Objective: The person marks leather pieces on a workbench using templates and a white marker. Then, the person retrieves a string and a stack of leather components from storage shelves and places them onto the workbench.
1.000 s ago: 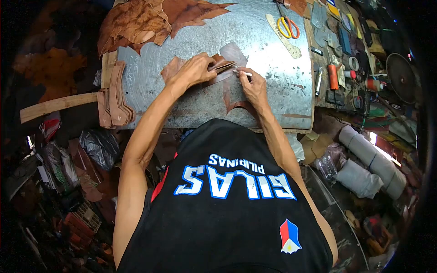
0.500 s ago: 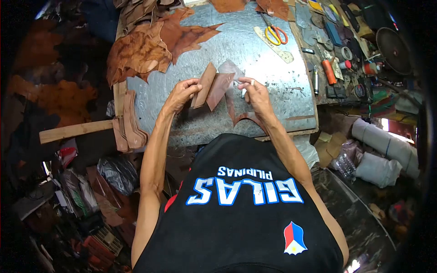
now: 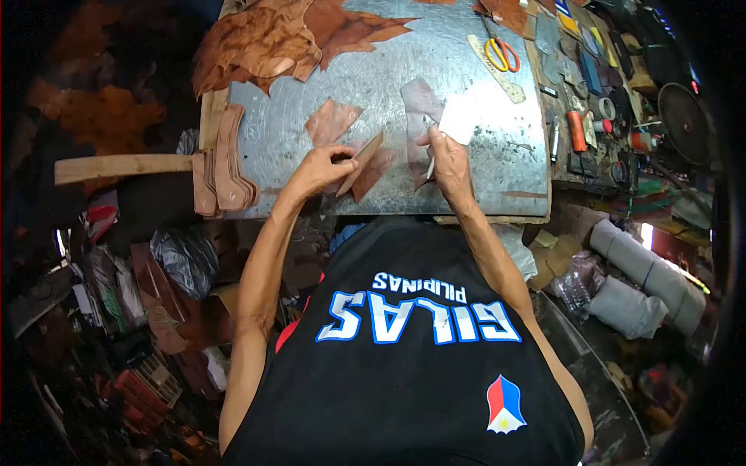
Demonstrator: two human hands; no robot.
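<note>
My left hand (image 3: 325,169) grips a narrow brown leather piece (image 3: 364,161) by its left side, tilted above the metal-topped table (image 3: 295,116). Beneath and to the right of it is another brown piece (image 3: 375,175). A pen-like tool (image 3: 430,167) is held in my right hand (image 3: 450,165), its light tip pointing up and left. Under that hand lies a long dark leather strip (image 3: 417,116). A reddish-brown scrap (image 3: 332,123) rests flat behind my left hand.
Large brown hides (image 3: 260,43) cover the back left. Stacked curved leather pieces (image 3: 231,171) lie at the left edge, beside a wooden slat (image 3: 124,168). Scissors (image 3: 501,56) and a pale template (image 3: 497,74) are at the back right; an orange cylinder (image 3: 576,130) stands among tools.
The leather pieces, once held between both hands, have come apart from my right hand and stay at my left. My right hand has moved over the dark strip. The camera view has shifted.
</note>
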